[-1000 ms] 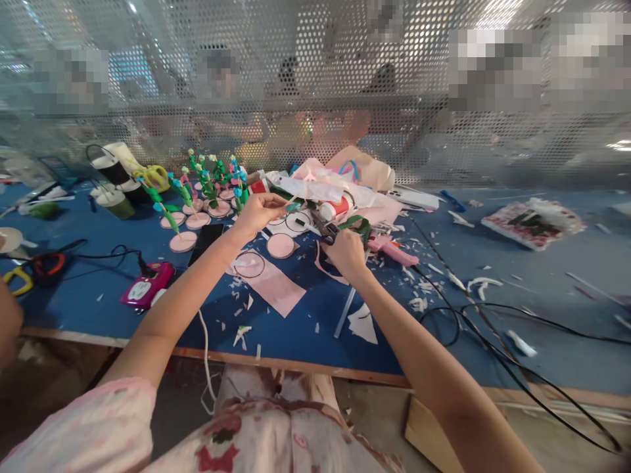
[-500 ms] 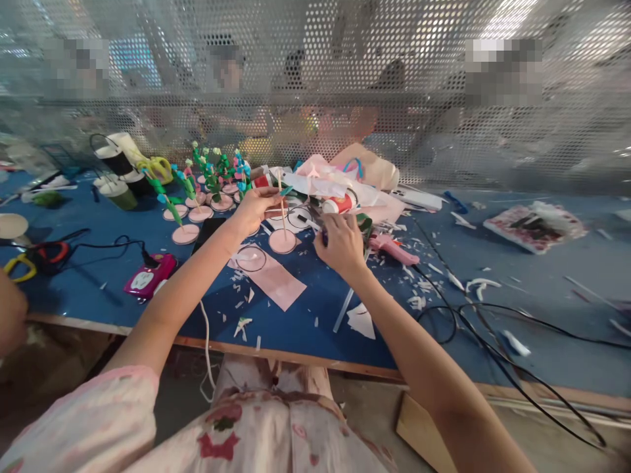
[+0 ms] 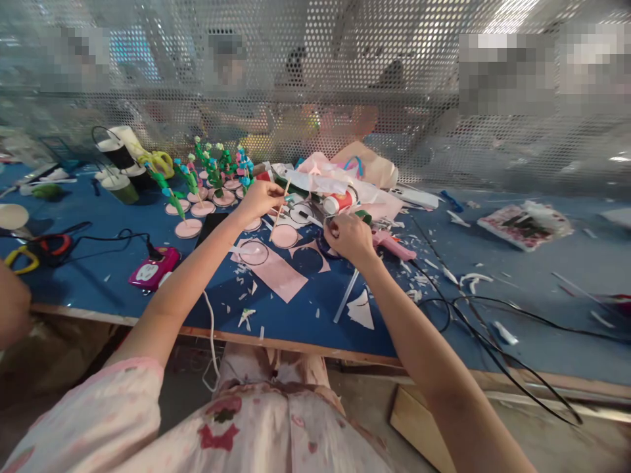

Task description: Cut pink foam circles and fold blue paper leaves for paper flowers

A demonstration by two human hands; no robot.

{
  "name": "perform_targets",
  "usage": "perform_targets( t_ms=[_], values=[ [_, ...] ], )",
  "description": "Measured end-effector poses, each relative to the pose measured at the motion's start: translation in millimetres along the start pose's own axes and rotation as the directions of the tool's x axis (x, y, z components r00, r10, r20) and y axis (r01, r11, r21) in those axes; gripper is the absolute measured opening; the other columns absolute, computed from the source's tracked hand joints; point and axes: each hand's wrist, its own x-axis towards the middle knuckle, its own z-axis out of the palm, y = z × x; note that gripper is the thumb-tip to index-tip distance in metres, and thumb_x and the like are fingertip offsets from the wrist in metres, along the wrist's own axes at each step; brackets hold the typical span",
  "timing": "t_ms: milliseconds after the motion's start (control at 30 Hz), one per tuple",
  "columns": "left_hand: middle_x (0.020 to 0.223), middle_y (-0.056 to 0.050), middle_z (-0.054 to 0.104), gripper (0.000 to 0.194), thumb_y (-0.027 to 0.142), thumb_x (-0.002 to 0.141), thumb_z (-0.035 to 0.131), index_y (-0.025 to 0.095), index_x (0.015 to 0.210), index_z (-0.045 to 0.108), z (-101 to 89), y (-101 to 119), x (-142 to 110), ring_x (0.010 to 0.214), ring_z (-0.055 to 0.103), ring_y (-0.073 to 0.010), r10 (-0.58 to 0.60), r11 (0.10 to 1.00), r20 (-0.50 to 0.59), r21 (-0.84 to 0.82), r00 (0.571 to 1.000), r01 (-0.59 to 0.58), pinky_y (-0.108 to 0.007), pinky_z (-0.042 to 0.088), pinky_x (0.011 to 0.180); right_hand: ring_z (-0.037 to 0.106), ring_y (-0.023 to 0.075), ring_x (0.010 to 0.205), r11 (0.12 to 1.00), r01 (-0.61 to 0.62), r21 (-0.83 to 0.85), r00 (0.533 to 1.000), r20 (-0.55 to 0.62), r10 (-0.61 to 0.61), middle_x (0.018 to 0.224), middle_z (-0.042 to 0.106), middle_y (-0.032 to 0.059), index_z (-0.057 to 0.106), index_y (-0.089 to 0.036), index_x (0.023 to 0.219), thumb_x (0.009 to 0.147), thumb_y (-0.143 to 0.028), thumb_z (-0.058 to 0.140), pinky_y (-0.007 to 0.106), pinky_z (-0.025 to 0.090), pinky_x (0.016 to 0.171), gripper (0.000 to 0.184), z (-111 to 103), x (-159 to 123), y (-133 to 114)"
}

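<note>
My left hand (image 3: 262,200) pinches a thin wooden stick (image 3: 279,217), which slants down beside a round pink disc (image 3: 285,236). A small teal piece (image 3: 290,198) shows at its fingertips. To the right, my right hand (image 3: 349,238) is closed, fingers curled downward; what they hold is hidden. A dark blue object (image 3: 325,247) lies partly under that hand, its kind unclear. Below the disc is a pink sheet (image 3: 283,279) with a ring on it. A pink glue gun (image 3: 394,246) rests just right of my right hand.
Several green, blue and pink flower stems (image 3: 214,174) stand on pink discs at the left. A magenta power socket (image 3: 154,268), yellow scissors (image 3: 22,259) and black cables (image 3: 473,315) lie on the blue table. Crumpled wrapping (image 3: 365,171) piles against the perforated metal screen (image 3: 355,79). White scraps are scattered about.
The stick stood upright over the pink disc half a second ago and now slants beside it. My right hand has left the dark metal tool it was on and curled its fingers.
</note>
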Motion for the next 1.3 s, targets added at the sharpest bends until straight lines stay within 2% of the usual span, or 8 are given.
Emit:
perform_targets(
  t_ms=[167,500,733,933,1033,1133,1200,1300],
  values=[
    [0.062,-0.001,0.062,0.008,0.009,0.067,0.069,0.012,0.074,0.066,-4.0,0,0,0.053,0.061,-0.0133,0.077,0.985,0.000,0.153,0.997,-0.076,-0.030,0.054,0.062,0.048,0.0264,0.110,0.921,0.356,0.160,0.931,0.021,-0.364,0.114,0.061,0.0133,0.060,-0.013,0.110,0.087,-0.029,0.047,0.039,0.037,0.095,0.031,16,-4,-8],
    [0.062,-0.001,0.062,0.007,0.012,0.073,0.063,0.013,0.066,0.060,-5.3,-9,3,0.051,0.061,-0.0133,0.070,0.979,0.030,0.188,0.997,-0.075,-0.029,0.053,0.062,0.053,0.0262,0.098,0.889,0.448,0.096,0.879,0.131,-0.458,0.103,0.059,0.0159,0.061,-0.007,0.100,0.085,-0.024,0.050,0.035,0.042,0.083,0.026,27,-8,-19],
    [0.058,0.000,0.059,0.019,0.009,0.075,0.062,0.013,0.059,0.050,29.9,-16,-10,0.055,0.063,-0.0137,-0.047,0.999,0.232,-0.009,0.972,0.051,-0.028,0.054,0.058,0.051,0.0253,0.093,0.913,0.360,0.190,0.927,0.040,-0.374,0.094,0.060,0.0140,0.060,-0.011,0.090,0.085,-0.025,0.046,0.036,0.040,0.083,0.021,32,-10,-20],
    [0.061,0.004,0.058,0.023,0.021,0.069,0.074,0.014,0.070,0.052,45.2,-18,-15,0.062,0.064,-0.0118,-0.006,0.924,0.097,-0.380,0.995,0.043,-0.029,0.055,0.067,0.053,0.0203,0.085,0.803,0.193,0.563,0.978,-0.046,-0.203,0.084,0.064,0.0083,0.061,-0.015,0.081,0.092,-0.032,0.030,0.033,0.041,0.082,0.036,26,-12,-21],
    [0.063,0.004,0.056,0.027,0.027,0.065,0.077,0.014,0.069,0.053,47.7,-21,-13,0.063,0.062,-0.0107,0.027,0.910,0.059,-0.415,0.998,0.000,-0.028,0.054,0.069,0.056,0.0185,0.083,0.821,0.114,0.560,0.989,0.011,-0.145,0.078,0.066,0.0060,0.062,-0.017,0.074,0.091,-0.035,0.038,0.028,0.043,0.078,0.034,22,-14,-29],
    [0.068,0.001,0.059,0.027,0.034,0.067,0.075,0.014,0.069,0.057,40.3,-17,-12,0.066,0.062,-0.0135,0.070,0.978,0.095,-0.204,0.993,-0.049,-0.029,0.053,0.067,0.058,0.0158,0.082,0.912,0.032,0.408,0.992,0.097,-0.078,0.075,0.067,0.0059,0.062,-0.017,0.070,0.093,-0.027,0.034,0.023,0.043,0.075,0.038,21,-15,-38],
    [0.072,-0.004,0.061,0.025,0.035,0.069,0.073,0.014,0.069,0.059,29.9,-11,-13,0.072,0.063,-0.0187,0.092,0.987,0.111,0.120,0.990,-0.105,-0.030,0.050,0.068,0.060,0.0156,0.081,0.949,-0.012,0.315,0.989,0.142,-0.035,0.074,0.067,0.0072,0.064,-0.016,0.070,0.094,-0.025,0.032,0.022,0.043,0.074,0.041,21,-15,-40],
    [0.082,-0.010,0.066,0.024,0.027,0.066,0.075,0.013,0.082,0.063,14.3,-1,-15,0.087,0.063,-0.0267,0.107,0.812,0.091,0.567,0.990,-0.140,-0.034,0.046,0.080,0.062,0.0195,0.078,0.975,-0.076,0.211,0.983,0.178,0.038,0.077,0.068,0.0118,0.067,-0.014,0.075,0.093,-0.030,0.035,0.025,0.043,0.067,0.039,20,-15,-39]
  ],
)
